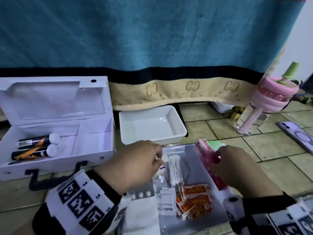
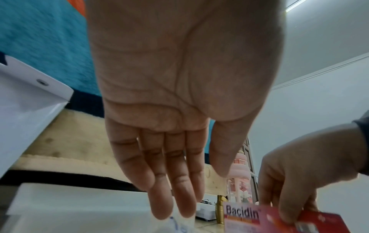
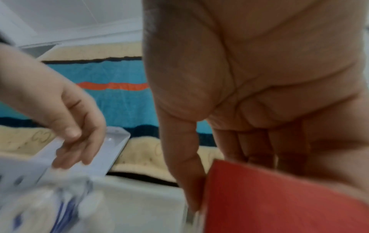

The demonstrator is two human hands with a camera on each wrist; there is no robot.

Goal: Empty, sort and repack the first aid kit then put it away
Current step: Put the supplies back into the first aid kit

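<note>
The right hand [image 1: 237,168] holds a pink and red Bacidin box [image 1: 207,157], thumb on one face and fingers curled over the other, with the box tilted over the right edge of a clear tray [image 1: 189,147] on the floor. The left wrist view shows the fingers [image 2: 287,209] pressed on the box's [image 2: 279,220] red face. The left hand [image 1: 135,165] hovers palm down over the left part of the same tray; its fingers [image 2: 165,181] are straight and together and hold nothing, with their tips just above a small white packet with blue print [image 1: 161,167].

Between the two hands, in the tray, lies a bundle of cotton swabs [image 1: 174,168] in clear wrap. Nearer the person are a pile of orange sachets [image 1: 193,199], an alcohol pad [image 1: 165,202] and a blister strip of white pills [image 1: 142,194].

To the left stands the white first aid kit [image 1: 55,146] with its lid up and its black handle facing near; two dark tubes with white caps [image 1: 37,146] lie in its left compartment. Just beyond the clear tray sits a white tray [image 1: 152,126]. Far right stand a pink bottle [image 1: 264,102] and a phone [image 1: 298,134] on the tiled floor [image 1: 262,146], before a hanging teal blanket [image 1: 152,34].
</note>
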